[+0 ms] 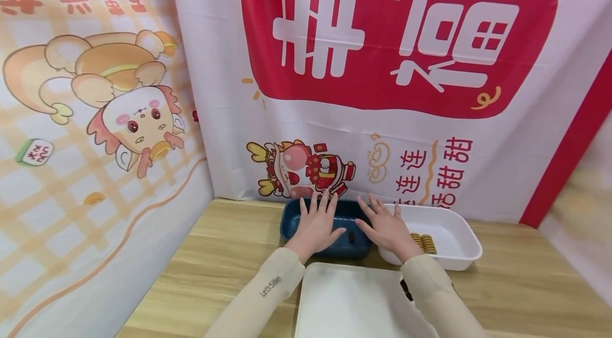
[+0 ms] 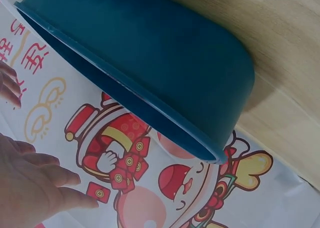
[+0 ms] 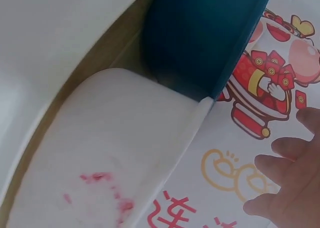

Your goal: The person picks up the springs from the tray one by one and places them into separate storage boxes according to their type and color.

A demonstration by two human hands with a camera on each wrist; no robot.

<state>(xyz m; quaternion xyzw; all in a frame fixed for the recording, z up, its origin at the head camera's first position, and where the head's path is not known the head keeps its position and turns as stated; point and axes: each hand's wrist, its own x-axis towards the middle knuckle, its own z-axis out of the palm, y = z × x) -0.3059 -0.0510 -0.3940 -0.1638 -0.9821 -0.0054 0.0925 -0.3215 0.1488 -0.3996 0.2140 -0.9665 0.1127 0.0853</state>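
Observation:
My left hand (image 1: 315, 226) is spread flat above the dark blue bin (image 1: 341, 251), palm down and fingers straight. My right hand (image 1: 386, 227) hovers with spread fingers above the place where the blue bin meets the white bin (image 1: 470, 258). Neither hand holds anything. One small dark piece (image 1: 351, 237) lies inside the blue bin; its kind is too small to tell. In the white bin stand short rows of round, yellow-brown banded pieces (image 1: 427, 244), partly hidden by my right hand. Both wrist views show the bins' outer walls.
A white tray (image 1: 351, 301) lies in front of the bins on the wooden table (image 1: 205, 269). Printed cloth walls (image 1: 220, 88) rise behind and to the left. A black item (image 1: 406, 290) shows beside my right sleeve, its kind unclear.

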